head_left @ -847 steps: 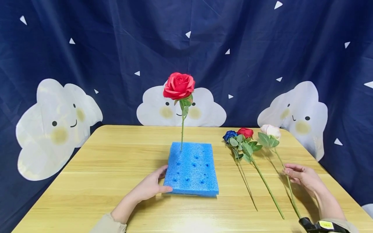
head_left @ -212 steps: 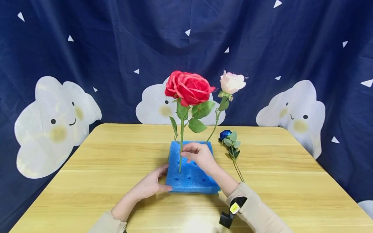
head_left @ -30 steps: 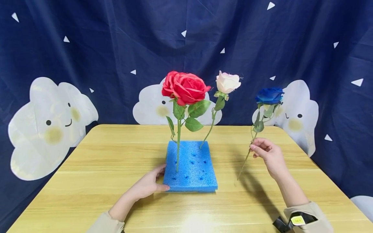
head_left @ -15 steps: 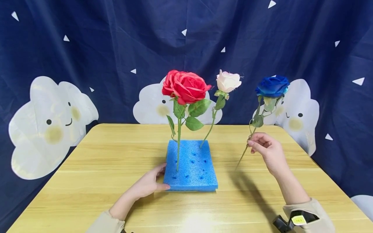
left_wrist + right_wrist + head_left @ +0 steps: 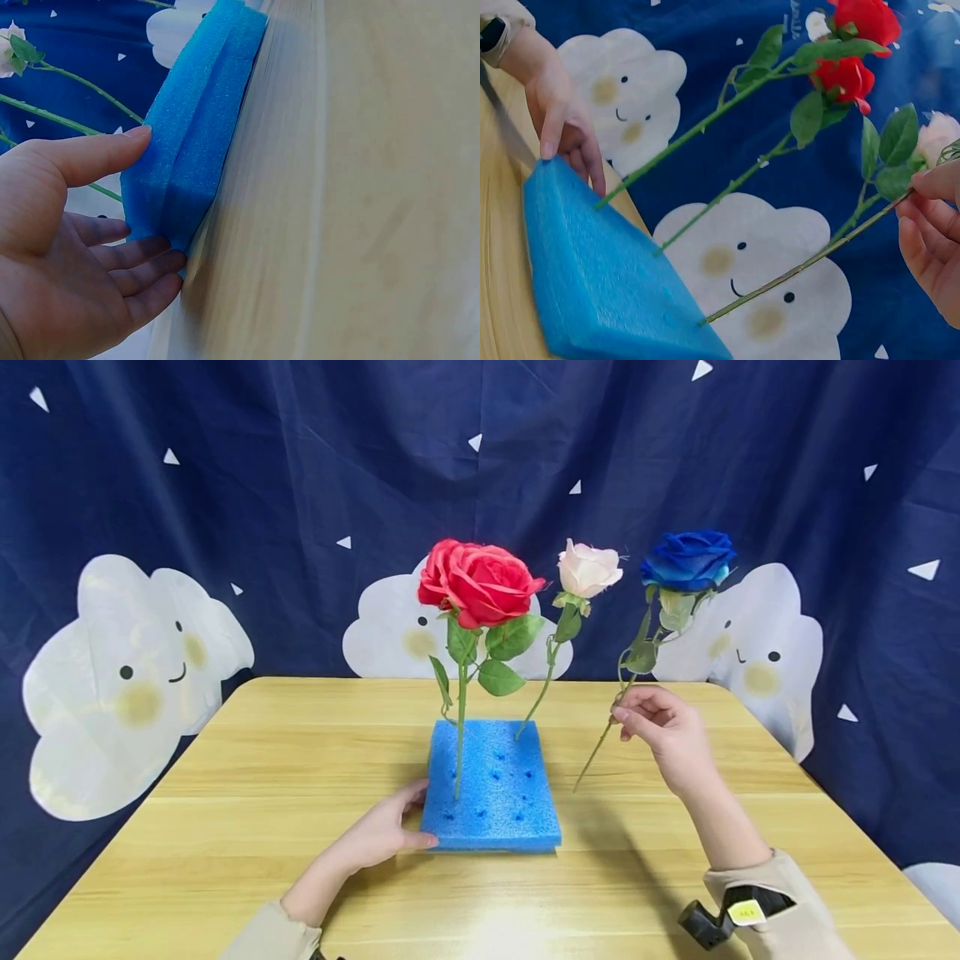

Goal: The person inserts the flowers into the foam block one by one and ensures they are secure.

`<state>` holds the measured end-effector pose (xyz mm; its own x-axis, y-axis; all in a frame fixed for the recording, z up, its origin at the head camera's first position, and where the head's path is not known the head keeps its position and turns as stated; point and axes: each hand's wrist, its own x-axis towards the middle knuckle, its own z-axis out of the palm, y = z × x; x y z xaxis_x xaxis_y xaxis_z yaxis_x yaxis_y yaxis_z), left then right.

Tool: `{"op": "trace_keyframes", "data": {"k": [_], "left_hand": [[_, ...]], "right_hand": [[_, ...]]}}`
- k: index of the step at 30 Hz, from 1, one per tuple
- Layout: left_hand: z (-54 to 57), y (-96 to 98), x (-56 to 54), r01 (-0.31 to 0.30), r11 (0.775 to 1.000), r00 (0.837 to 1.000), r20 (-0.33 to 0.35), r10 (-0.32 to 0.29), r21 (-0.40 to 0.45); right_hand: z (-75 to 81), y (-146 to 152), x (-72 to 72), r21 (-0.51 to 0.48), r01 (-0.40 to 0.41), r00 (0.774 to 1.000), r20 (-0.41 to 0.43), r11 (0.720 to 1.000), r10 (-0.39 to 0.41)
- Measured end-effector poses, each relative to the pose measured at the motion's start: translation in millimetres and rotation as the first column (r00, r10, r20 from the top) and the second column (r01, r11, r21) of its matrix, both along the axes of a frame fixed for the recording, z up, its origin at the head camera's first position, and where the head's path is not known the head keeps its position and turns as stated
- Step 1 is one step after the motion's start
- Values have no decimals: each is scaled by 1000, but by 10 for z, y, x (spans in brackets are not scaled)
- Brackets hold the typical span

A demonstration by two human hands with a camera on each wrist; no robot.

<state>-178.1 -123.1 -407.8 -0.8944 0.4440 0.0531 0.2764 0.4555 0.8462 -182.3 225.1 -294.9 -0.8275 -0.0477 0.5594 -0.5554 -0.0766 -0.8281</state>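
My right hand [image 5: 663, 731] pinches the leafy stem of a blue artificial rose [image 5: 688, 560] between thumb and fingers, its bloom up and its stem slanting down left. The bare stem end hangs to the right of a blue foam block [image 5: 495, 828] pitted with several holes. At that block's left front corner, my left hand [image 5: 382, 831] holds on, thumb [image 5: 120, 156] at the front edge and fingers along the side. Two red roses [image 5: 495, 587] stand in the foam on the left, one partly hiding the other. A pale pink rose [image 5: 588, 568] stands at the back right.
The foam lies on a wooden table [image 5: 262, 760]. Behind the table hangs a dark blue curtain [image 5: 300, 468] with white clouds and triangles. A black wrist camera [image 5: 708, 922] is strapped over the right sleeve.
Since 28 seconds ago, a red rose and the pink rose have gone from the table into the foam. In the last second my right hand has raised the blue rose and moved it left.
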Motion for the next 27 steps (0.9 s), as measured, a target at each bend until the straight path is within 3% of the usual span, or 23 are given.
{"op": "trace_keyframes", "data": {"k": [14,27], "left_hand": [[5,5,19,-1,1000,1000,1,1,2],[-6,-4,-1,2,1000,1000,1,-2,5]], "right_hand": [[-148,-303,-113,109,-31,999,33,994,28],[-303,-428,-199,73,-32,999,-12,997,33]]}}
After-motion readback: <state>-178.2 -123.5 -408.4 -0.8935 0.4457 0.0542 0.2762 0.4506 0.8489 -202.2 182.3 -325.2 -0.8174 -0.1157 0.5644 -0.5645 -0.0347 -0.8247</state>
